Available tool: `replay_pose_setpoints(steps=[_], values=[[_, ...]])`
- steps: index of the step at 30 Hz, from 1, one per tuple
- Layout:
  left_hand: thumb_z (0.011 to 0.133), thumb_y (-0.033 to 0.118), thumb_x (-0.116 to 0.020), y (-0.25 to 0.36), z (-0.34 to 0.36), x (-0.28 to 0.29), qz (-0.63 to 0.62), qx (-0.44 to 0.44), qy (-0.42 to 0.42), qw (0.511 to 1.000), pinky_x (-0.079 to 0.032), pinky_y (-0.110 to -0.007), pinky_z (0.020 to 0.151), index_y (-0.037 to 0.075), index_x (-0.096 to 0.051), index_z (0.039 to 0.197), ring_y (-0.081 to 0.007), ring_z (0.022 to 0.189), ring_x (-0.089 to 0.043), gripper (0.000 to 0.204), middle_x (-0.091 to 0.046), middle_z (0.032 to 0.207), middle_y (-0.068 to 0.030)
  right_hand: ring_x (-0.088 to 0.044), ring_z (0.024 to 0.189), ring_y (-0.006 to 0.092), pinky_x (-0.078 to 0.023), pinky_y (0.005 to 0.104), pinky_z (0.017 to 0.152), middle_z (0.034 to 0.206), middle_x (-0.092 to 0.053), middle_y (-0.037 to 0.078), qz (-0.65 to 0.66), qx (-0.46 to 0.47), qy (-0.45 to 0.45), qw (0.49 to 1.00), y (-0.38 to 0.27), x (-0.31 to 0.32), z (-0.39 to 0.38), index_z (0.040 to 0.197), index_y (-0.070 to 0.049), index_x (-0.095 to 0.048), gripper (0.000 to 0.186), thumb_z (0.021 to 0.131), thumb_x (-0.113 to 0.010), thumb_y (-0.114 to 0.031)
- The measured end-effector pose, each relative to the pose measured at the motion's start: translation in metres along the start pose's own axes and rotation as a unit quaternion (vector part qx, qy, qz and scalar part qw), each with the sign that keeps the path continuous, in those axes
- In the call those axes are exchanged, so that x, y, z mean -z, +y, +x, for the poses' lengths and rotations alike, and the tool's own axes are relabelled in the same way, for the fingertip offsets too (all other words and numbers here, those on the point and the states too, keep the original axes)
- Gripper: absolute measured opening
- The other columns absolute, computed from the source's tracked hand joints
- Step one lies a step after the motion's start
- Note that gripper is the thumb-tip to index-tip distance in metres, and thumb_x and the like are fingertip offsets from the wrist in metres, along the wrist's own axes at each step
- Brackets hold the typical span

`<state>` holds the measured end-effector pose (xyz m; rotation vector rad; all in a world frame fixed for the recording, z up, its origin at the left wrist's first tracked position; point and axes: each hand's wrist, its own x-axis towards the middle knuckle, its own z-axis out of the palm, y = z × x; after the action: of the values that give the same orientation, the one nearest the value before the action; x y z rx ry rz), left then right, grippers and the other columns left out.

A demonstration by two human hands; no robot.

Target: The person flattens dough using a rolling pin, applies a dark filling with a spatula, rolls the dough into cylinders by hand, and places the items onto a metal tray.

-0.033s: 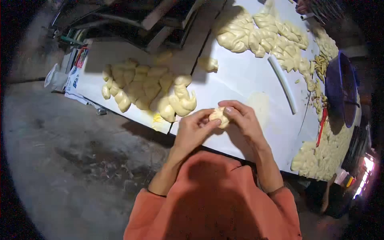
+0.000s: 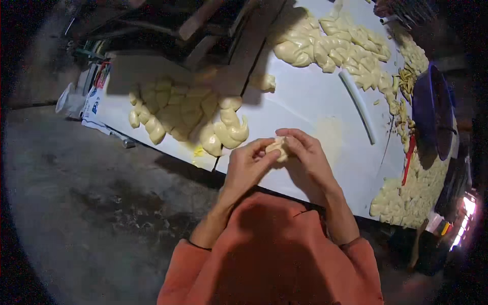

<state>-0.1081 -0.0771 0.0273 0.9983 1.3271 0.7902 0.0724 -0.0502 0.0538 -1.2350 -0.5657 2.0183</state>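
Between the fingertips of both hands is a small pale piece of dough (image 2: pixel 277 147), held just above the table's front edge. My left hand (image 2: pixel 249 161) pinches its left side with thumb and fingers. The thumb and fingers of my right hand (image 2: pixel 306 151) close on its right side and partly cover it. Just left of my hands lies a group of plump dough pieces (image 2: pixel 231 127), some of them twisted or pressed together. A larger cluster of smooth dough lumps (image 2: pixel 175 104) sits in shadow farther left.
A white rod (image 2: pixel 357 107) lies on the white tabletop (image 2: pixel 305 96). Many dough pieces (image 2: pixel 325 43) cover the far side, with flat ones (image 2: pixel 406 198) at right. A purple basin (image 2: pixel 427 109) and red-handled tool (image 2: pixel 408 160) are also at right. Dark metal racks (image 2: pixel 168 25) stand far left.
My right fingertips have shifted slightly over the dough, and less of its face shows. Both hands stay in nearly the same place.
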Motion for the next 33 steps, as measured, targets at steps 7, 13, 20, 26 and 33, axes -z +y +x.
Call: replay_pose_setpoints(steps=[7,13,20,26,33], values=[[0.097,0.012,-0.072,0.002,0.011,-0.032,-0.138,0.038,-0.128,0.981,-0.055,-0.025,0.08,0.002,-0.049,0.141,-0.0104,0.092,-0.067,0.05,-0.074,0.103,-0.0106,-0.062,0.101,0.0131,-0.054,0.0277,0.087,0.112,-0.067,0.008,-0.181,0.079,0.05,0.979,0.009,0.046,-0.039,0.129,0.005,-0.06,0.036,0.099,-0.068,-0.015],[0.097,0.018,-0.071,0.031,0.014,-0.085,-0.006,-0.053,-0.185,0.981,-0.058,-0.035,0.087,0.006,-0.035,0.155,-0.026,0.109,-0.071,0.069,-0.065,0.128,-0.0265,-0.063,0.087,0.0115,-0.054,0.0265,0.073,0.101,-0.069,0.008,-0.168,0.113,0.211,0.956,-0.009,0.116,-0.105,0.119,0.005,-0.063,0.032,0.095,-0.072,-0.014],[0.091,0.023,-0.073,0.021,0.009,-0.152,0.271,-0.3,-0.227,0.886,-0.053,-0.045,0.098,0.006,-0.06,0.136,-0.0347,0.118,-0.066,0.05,-0.061,0.138,-0.0186,-0.071,0.09,0.0304,-0.056,0.0385,0.081,0.115,-0.069,0.015,-0.584,0.174,0.364,0.705,-0.009,0.199,-0.119,0.127,-0.003,-0.066,0.039,0.096,-0.069,-0.028],[0.089,0.034,-0.073,-0.001,0.003,-0.221,0.452,-0.379,-0.226,0.775,-0.039,-0.051,0.109,0.0,-0.045,0.147,-0.0354,0.143,-0.044,0.073,-0.047,0.153,-0.0201,-0.065,0.108,0.0338,-0.052,0.0465,0.091,0.125,-0.063,0.016,-0.557,0.3,0.351,0.69,-0.051,0.209,-0.082,0.13,-0.006,-0.063,0.041,0.094,-0.069,-0.024],[0.09,0.04,-0.073,-0.016,-0.009,-0.231,0.516,-0.342,-0.234,0.75,-0.029,-0.061,0.115,0.005,-0.039,0.154,-0.0341,0.149,-0.036,0.08,-0.037,0.16,-0.0212,-0.065,0.102,0.0298,-0.05,0.0458,0.086,0.105,-0.065,0.013,-0.699,0.315,0.314,0.561,-0.066,0.249,0.0,0.126,-0.007,-0.06,0.037,0.093,-0.066,-0.02]])
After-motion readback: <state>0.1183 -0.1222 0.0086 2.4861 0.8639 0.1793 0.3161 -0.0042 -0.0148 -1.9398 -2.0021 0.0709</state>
